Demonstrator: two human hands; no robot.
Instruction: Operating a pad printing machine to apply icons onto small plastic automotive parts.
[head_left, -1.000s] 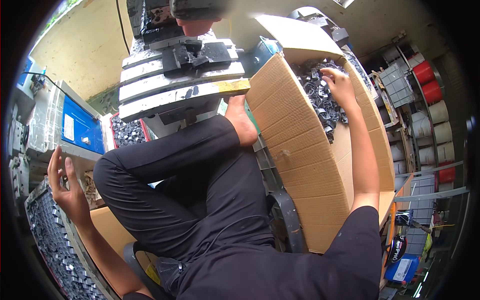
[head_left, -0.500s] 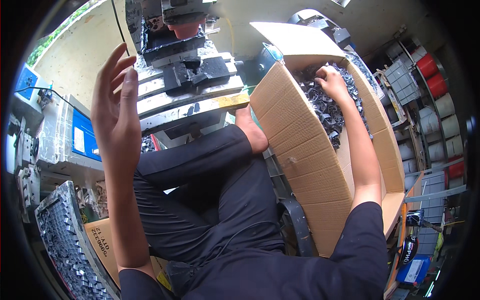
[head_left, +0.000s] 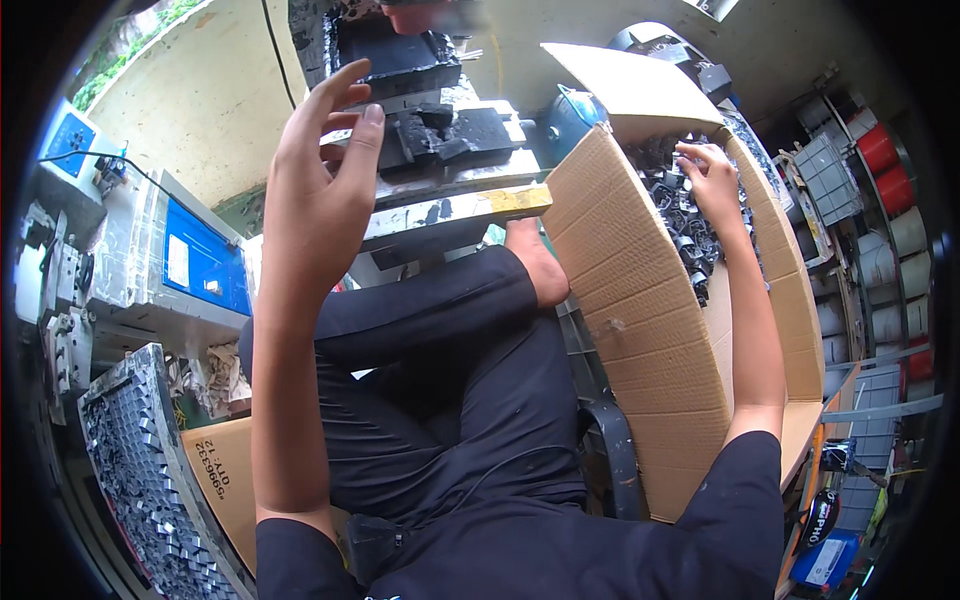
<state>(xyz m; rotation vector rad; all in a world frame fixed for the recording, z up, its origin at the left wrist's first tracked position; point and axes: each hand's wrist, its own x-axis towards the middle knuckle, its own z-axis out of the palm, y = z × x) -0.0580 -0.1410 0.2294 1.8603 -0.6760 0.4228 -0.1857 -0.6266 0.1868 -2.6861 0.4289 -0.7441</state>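
My left hand (head_left: 315, 205) is raised before the machine's bed (head_left: 455, 208), its fingers apart and loosely curved, holding nothing. Behind it lies a black block fixture (head_left: 478, 135) with a cut-out, below a red part (head_left: 405, 15) of the machine head. My right hand (head_left: 715, 190) is at the top of a large cardboard box (head_left: 640, 340), over a heap of small dark metallic pieces (head_left: 690, 250), fingers bent and pinched on something too small to make out.
A tray of dark pieces (head_left: 150, 460) stands at lower left beside another carton (head_left: 215, 480). A blue-panelled cabinet (head_left: 205, 260) is at left, a blue container (head_left: 575, 125) behind the box, and shelves with reels and crates (head_left: 870, 280) at right.
My left hand has risen from low at the left to in front of the machine. My right hand has stayed among the box's pieces, its fingers shifting slightly. The view has shifted too.
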